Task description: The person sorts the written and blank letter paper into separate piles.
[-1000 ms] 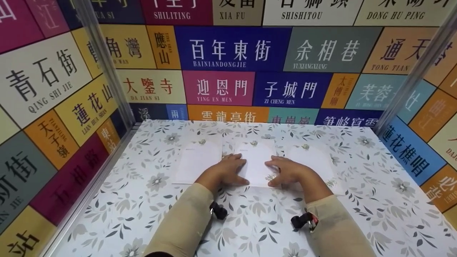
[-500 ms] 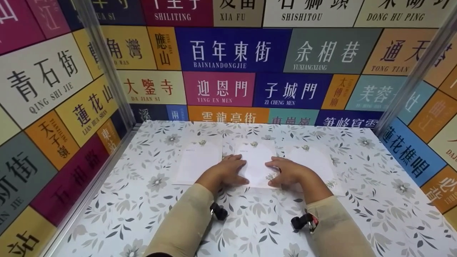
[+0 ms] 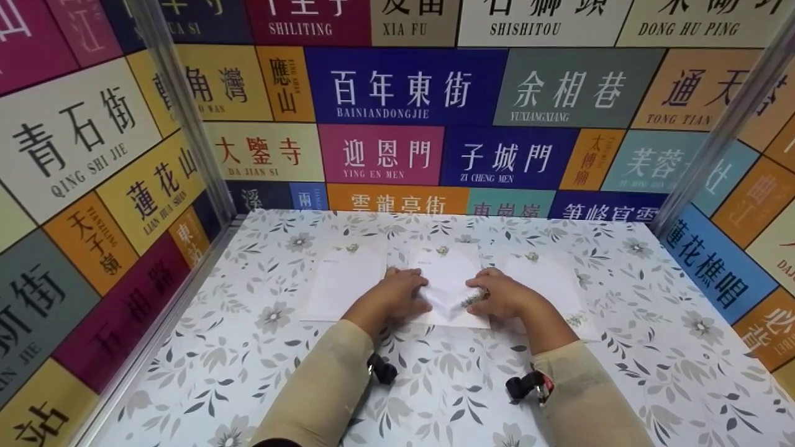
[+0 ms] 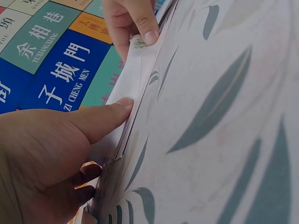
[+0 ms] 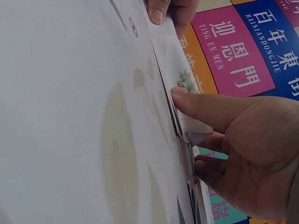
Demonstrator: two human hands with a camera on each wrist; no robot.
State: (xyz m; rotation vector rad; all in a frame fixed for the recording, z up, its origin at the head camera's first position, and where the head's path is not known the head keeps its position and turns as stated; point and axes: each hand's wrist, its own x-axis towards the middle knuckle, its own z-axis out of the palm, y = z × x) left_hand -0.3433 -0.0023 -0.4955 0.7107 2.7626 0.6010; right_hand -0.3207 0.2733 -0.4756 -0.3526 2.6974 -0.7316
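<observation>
On the floral tabletop lies a sheet of letter paper [image 3: 446, 273], white with a floral print at its top and lower right corner. It tops the middle one of three paper piles. My left hand [image 3: 397, 295] pinches its left side, and my right hand [image 3: 500, 295] pinches its right side. Between the hands the lower part of the sheet buckles. In the left wrist view, the left thumb [image 4: 105, 119] presses on the paper [image 4: 121, 91] close to its near edge. The right thumb [image 5: 201, 102] does likewise beside the printed flowers in the right wrist view.
Similar paper lies to the left [image 3: 345, 288] and to the right [image 3: 549, 279], partly behind my forearms. Colourful sign-covered panels [image 3: 404, 87] enclose the table [image 3: 435, 385] at the back and sides. A small black clip-like device [image 3: 525, 388] sits at each wrist.
My fingers and thumbs have drawn in on the middle sheet. It lay flat before and now buckles between the hands. The side papers and forearms have stayed about where they were.
</observation>
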